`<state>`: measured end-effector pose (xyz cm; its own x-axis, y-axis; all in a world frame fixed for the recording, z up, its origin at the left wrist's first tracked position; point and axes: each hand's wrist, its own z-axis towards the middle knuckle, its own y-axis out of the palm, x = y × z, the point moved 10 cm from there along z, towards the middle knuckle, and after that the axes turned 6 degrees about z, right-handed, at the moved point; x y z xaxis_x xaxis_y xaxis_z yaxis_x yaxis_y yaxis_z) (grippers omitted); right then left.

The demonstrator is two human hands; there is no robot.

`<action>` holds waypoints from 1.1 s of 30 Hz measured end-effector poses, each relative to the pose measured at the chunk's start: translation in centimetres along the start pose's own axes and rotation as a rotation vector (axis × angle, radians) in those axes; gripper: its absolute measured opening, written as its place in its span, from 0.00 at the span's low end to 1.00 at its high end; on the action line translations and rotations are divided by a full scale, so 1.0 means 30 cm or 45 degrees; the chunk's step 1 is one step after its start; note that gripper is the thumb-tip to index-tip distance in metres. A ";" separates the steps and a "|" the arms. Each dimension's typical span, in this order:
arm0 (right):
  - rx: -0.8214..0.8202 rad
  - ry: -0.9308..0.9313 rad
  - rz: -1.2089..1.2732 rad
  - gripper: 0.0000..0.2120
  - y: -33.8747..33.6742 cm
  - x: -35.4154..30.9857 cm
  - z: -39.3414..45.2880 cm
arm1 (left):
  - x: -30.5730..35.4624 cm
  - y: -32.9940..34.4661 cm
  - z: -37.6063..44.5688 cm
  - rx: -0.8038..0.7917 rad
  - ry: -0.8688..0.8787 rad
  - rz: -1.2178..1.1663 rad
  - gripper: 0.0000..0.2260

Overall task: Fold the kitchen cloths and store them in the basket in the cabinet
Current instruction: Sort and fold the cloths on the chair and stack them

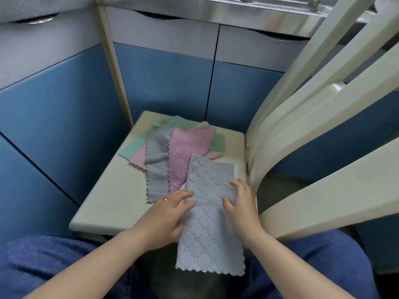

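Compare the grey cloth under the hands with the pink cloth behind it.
The grey cloth hangs partly off the chair seat toward the lap; the pink cloth lies fully on the seat. Both hands touch the grey cloth; neither touches the pink one. Both have quilted diamond stitching and scalloped edges.
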<state>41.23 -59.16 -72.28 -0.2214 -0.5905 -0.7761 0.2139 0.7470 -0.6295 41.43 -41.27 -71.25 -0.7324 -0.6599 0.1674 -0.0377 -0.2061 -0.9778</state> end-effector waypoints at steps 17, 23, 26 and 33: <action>-0.421 -0.867 -0.903 0.41 0.154 0.016 -0.326 | -0.011 0.122 -0.157 -0.164 0.375 0.286 0.26; -0.303 -0.937 -0.667 0.31 0.147 -0.009 -0.351 | -0.031 0.034 -0.135 0.062 0.192 -0.077 0.18; -0.210 -0.687 -0.038 0.18 0.067 -0.033 -0.314 | -0.071 -0.041 -0.100 0.222 -0.022 -0.396 0.10; 0.102 0.111 0.722 0.04 0.020 0.043 -0.168 | -0.146 -0.031 -0.001 0.297 -0.567 -0.996 0.08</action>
<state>36.28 -57.93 -73.47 -0.1278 -0.0746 -0.9890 0.3925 0.9120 -0.1195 44.65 -38.17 -71.07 -0.2261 -0.4783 0.8486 -0.2378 -0.8177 -0.5243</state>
